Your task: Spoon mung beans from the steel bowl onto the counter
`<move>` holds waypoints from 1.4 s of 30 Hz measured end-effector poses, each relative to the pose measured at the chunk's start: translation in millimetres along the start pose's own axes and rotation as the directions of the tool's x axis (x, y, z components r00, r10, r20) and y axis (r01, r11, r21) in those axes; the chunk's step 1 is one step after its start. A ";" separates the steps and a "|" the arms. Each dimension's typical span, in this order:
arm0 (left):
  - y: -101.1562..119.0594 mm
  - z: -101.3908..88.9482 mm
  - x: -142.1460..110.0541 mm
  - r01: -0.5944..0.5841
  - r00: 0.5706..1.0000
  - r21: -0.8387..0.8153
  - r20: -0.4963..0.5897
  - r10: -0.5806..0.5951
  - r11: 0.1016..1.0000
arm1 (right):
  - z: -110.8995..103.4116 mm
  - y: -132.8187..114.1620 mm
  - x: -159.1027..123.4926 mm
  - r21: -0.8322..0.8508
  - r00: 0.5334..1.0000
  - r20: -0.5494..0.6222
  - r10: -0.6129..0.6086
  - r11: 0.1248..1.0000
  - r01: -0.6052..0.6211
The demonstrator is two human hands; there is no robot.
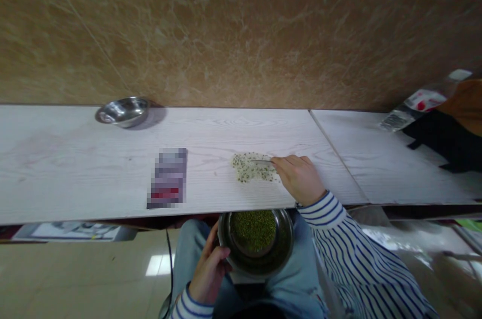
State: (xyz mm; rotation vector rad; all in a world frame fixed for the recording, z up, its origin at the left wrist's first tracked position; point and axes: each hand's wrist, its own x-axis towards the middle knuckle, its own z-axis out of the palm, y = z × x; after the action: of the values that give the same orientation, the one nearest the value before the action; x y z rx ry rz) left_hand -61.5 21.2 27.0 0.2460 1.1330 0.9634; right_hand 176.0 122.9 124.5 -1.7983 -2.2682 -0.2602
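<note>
My left hand [211,270] is closed on the left rim of a steel bowl [285,251] resting over my lap. Green mung beans [253,230] cover the bowl's bottom. Above the tabletop, my right hand [299,178] pinches a thin metal utensil [262,161]; its exact kind is not clear. The utensil's tip points left, over a patch of pale grains mixed with green beans [246,171] spread on the white table [211,133]. The grains lie in a thin, scattered layer just left of my right fingers.
A smaller steel bowl [124,112] stands by the wall at the back left. A blurred flat packet [168,178] lies left of the grains. At the far right are a clear plastic bottle [414,108] and a black cloth-like item [448,138]. The table's front edge runs above my lap.
</note>
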 end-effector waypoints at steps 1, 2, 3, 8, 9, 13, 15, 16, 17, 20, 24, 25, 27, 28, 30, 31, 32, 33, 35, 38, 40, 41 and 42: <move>1.2 -0.5 0.9 0.007 1.000 0.002 0.001 -0.007 1.000 | 1.6 3.2 3.3 -0.011 1.000 -0.014 0.019 1.000 -0.019; 2.4 -1.0 1.9 0.014 1.000 0.006 0.003 -0.015 1.000 | 3.5 5.9 6.2 -0.021 0.999 -0.022 0.036 0.999 -0.036; 3.5 -1.3 3.1 0.023 1.000 0.012 0.005 -0.023 1.000 | 5.7 8.1 8.6 -0.032 0.999 -0.023 0.046 0.998 -0.047; 6.9 -3.0 10.7 0.043 0.999 0.043 -0.012 -0.042 0.998 | 15.3 9.0 9.8 -0.071 1.000 -0.002 0.030 0.997 -0.030; 7.1 -3.0 11.8 0.035 0.999 0.044 -0.021 -0.034 0.998 | 16.3 8.1 8.2 -0.074 1.000 -0.008 0.009 0.997 -0.009; 5.6 0.9 12.1 0.016 0.999 0.047 -0.031 -0.014 0.999 | 16.8 5.0 0.2 -0.063 0.998 -0.049 -0.041 0.997 0.038; 3.3 5.4 10.7 0.012 1.000 0.039 -0.020 -0.012 0.999 | 15.9 3.3 -3.4 -0.046 0.996 -0.064 -0.061 0.997 0.058; 1.8 7.9 10.0 0.010 1.000 0.040 -0.020 -0.010 0.999 | 15.4 2.1 -5.0 -0.036 0.995 -0.070 -0.069 0.997 0.066; -0.1 10.4 9.6 0.005 1.000 0.040 -0.025 -0.004 0.999 | 14.8 0.7 -6.7 -0.025 0.994 -0.075 -0.075 0.997 0.073; -7.2 16.2 8.7 -0.033 0.998 0.027 -0.060 0.034 0.999 | 11.9 -2.7 -11.9 0.003 0.993 -0.076 -0.090 0.996 0.090; -17.8 17.8 6.7 -0.059 0.994 0.029 -0.092 0.061 0.998 | 4.9 5.3 -19.1 0.023 0.992 -0.102 -0.077 0.997 0.080; -20.1 17.5 6.1 -0.057 0.992 0.035 -0.108 0.061 0.998 | 3.0 10.7 -20.4 0.021 0.992 -0.111 -0.057 0.998 0.059; -24.2 17.0 5.3 -0.057 0.987 0.036 -0.148 0.061 0.998 | 0.3 24.1 -21.6 0.006 0.993 -0.114 -0.004 1.000 0.004; -25.8 17.0 5.3 -0.060 0.985 0.030 -0.158 0.064 0.998 | -0.3 31.4 -21.4 -0.007 0.994 -0.109 0.026 1.000 -0.026; -28.3 18.3 6.1 -0.054 0.983 0.033 -0.175 0.059 0.998 | 0.1 44.7 -19.1 -0.041 0.993 -0.084 0.084 0.995 -0.087; -29.1 19.5 6.8 -0.057 0.984 0.032 -0.168 0.062 0.998 | 1.0 49.9 -17.3 -0.059 0.992 -0.065 0.111 0.992 -0.114; -29.7 21.1 7.7 -0.058 0.984 0.026 -0.166 0.062 0.998 | 2.1 53.9 -15.4 -0.078 0.990 -0.042 0.133 0.988 -0.136; -30.1 22.9 8.5 -0.058 0.986 0.019 -0.158 0.060 0.998 | 3.4 56.6 -13.6 -0.094 0.988 -0.015 0.153 0.984 -0.154; -30.3 26.6 9.9 -0.049 0.989 0.001 -0.141 0.049 0.999 | 5.3 58.2 -11.0 -0.115 0.984 0.038 0.177 0.979 -0.171; -29.3 29.2 10.0 -0.036 0.994 0.003 -0.101 0.036 0.999 | 5.7 53.7 -11.1 -0.127 0.980 0.079 0.184 0.977 -0.173; -27.2 27.9 9.1 -0.032 0.997 0.032 -0.073 0.035 0.999 | 4.4 48.6 -13.0 -0.130 0.980 0.079 0.182 0.977 -0.171; -25.5 26.4 8.5 -0.031 0.998 0.047 -0.061 0.033 0.998 | 3.6 45.8 -14.2 -0.130 0.980 0.076 0.183 0.976 -0.172; -23.5 24.6 7.9 -0.030 0.998 0.059 -0.052 0.033 0.998 | 2.7 43.0 -15.5 -0.131 0.980 0.074 0.185 0.976 -0.175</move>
State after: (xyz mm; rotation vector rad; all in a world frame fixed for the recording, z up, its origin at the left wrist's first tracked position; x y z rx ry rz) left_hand -27.6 20.3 18.5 0.2871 1.2101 0.9704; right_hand 221.0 119.1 117.2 -2.1017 -2.1688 -0.3013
